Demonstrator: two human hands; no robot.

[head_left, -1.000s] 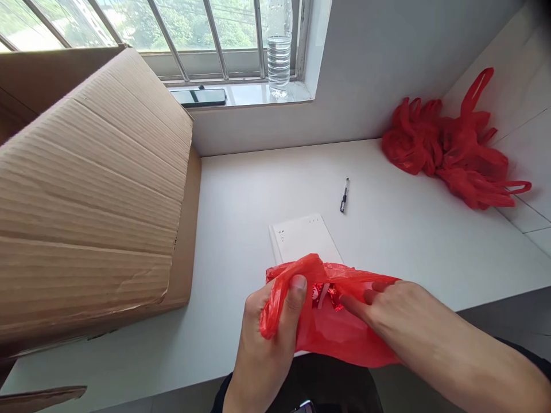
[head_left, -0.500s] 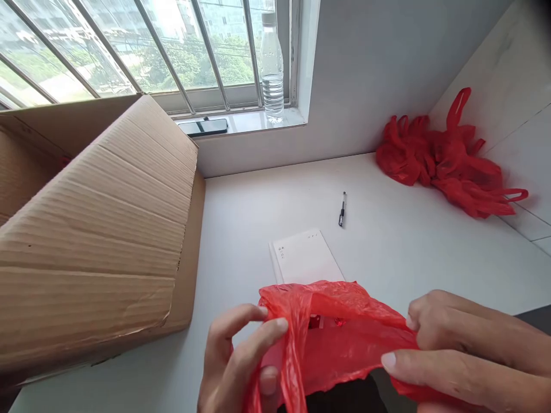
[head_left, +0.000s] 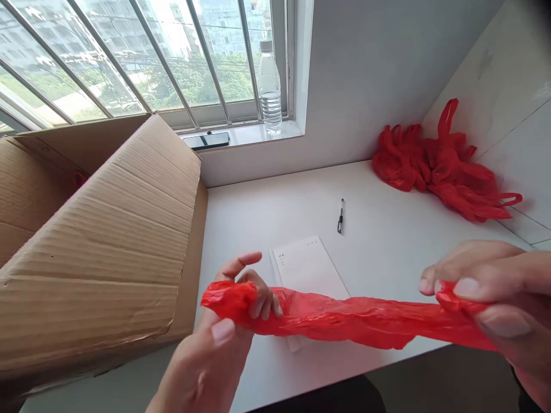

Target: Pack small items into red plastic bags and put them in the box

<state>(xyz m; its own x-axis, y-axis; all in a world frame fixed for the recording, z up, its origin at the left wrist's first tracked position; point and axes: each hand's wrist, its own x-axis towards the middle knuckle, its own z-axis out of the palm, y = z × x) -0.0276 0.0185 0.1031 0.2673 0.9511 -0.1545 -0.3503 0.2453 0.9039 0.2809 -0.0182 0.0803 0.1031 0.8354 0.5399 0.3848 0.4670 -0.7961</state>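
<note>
Drawn into a long band, the red bag (head_left: 353, 322) hung above the tabletop's (head_left: 262, 212) near edge, crossing in front of a white notebook (head_left: 307, 265). The left hand (head_left: 232, 338) curled its fingers around one end, thumb and forefinger spread clear; the right hand (head_left: 503, 292) pinched the other end. A pen (head_left: 341, 215) lay beyond the notebook.

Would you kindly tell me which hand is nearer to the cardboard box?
Left. The left hand, fingers curled on the red plastic bag, is just right of the cardboard box; the right hand, pinching the bag's other side, is much farther right.
</note>
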